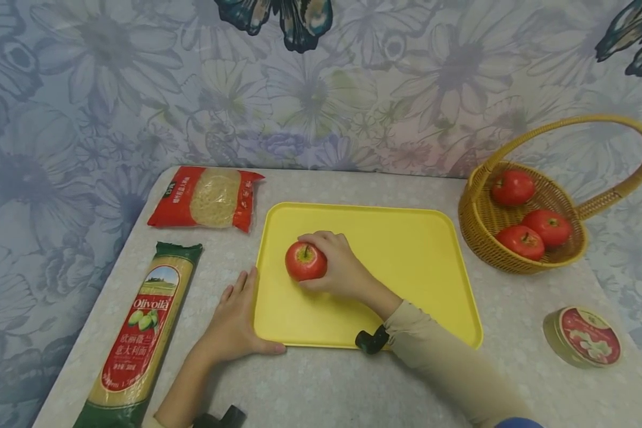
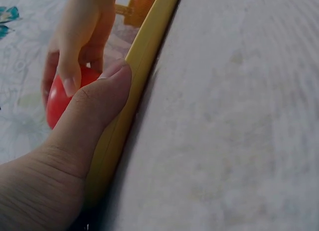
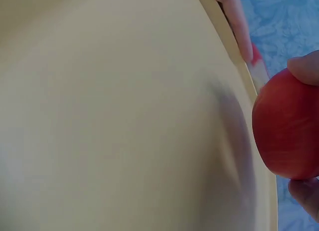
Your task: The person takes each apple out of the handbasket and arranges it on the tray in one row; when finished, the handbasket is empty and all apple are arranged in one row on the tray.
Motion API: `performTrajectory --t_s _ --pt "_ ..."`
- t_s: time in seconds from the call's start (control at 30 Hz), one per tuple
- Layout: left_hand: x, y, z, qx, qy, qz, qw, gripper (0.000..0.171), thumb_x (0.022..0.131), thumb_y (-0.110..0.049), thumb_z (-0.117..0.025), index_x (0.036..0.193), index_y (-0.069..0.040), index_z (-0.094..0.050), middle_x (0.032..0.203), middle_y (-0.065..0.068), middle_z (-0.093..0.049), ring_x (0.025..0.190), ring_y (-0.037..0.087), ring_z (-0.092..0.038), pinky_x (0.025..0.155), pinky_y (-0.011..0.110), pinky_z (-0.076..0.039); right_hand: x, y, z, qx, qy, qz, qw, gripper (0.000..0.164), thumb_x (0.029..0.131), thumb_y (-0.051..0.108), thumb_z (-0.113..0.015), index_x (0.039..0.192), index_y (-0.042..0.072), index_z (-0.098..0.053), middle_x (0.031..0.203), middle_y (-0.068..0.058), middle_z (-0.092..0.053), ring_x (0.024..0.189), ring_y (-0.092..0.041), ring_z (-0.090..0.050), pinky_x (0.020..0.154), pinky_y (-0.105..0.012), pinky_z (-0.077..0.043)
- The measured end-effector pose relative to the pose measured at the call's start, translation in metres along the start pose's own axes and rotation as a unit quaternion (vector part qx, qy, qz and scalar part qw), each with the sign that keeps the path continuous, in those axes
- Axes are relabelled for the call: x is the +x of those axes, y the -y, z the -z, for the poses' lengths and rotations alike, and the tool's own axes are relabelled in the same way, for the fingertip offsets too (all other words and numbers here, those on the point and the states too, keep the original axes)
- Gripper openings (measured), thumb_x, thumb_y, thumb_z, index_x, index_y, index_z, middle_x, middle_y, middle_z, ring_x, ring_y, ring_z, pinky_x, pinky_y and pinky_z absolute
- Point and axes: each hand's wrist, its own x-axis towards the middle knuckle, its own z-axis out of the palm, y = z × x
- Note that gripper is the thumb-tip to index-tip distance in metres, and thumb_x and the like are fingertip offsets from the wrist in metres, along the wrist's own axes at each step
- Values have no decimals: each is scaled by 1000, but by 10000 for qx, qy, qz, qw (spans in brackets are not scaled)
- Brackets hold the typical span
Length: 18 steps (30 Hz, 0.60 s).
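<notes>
A red apple (image 1: pixel 302 265) is gripped from its right side by my right hand (image 1: pixel 338 265), thumb toward the front and fingers toward the back. It is over the left half of a yellow tray (image 1: pixel 401 261); in the right wrist view a shadow falls on the tray beside the apple (image 3: pixel 285 128). My left hand (image 1: pixel 234 326) rests at the tray's front left corner, with straight fingers along the left edge and the thumb along the front edge. The left wrist view shows that thumb (image 2: pixel 102 99) against the tray's rim (image 2: pixel 142 56).
A wicker basket (image 1: pixel 519 261) with a tall handle holds three red apples at the right. In front of it stands a round tin (image 1: pixel 582 337). To the left lie a green-ended spaghetti packet (image 1: pixel 139 333) and, behind it, a red noodle bag (image 1: pixel 205 198). A floral-patterned backdrop (image 1: pixel 321 107) rises behind the table.
</notes>
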Motion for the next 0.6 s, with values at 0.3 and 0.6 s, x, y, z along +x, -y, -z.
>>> performTrajectory --t_s 0.3,0.6 --pt "0 1 -1 -95 -71 -69 9999 147 43 -81 -72 153 -18 3 160 7 -9 147 32 -5 115 57 -8 16 12 -25 -51 145 118 9998 75 69 41 -81 134 33 -46 132 3 -45 111 -14 -37 86 -31 -50" --pt "-1 1 -1 -39 -70 -65 9999 149 43 -82 -72 153 -16 4 160 9 -8 148 32 -5 115 56 -8 24 21 -33 -27 236 -8 9997 77 68 42 -82 135 32 -45 134 2 -43 112 -14 -37 87 -32 -50"
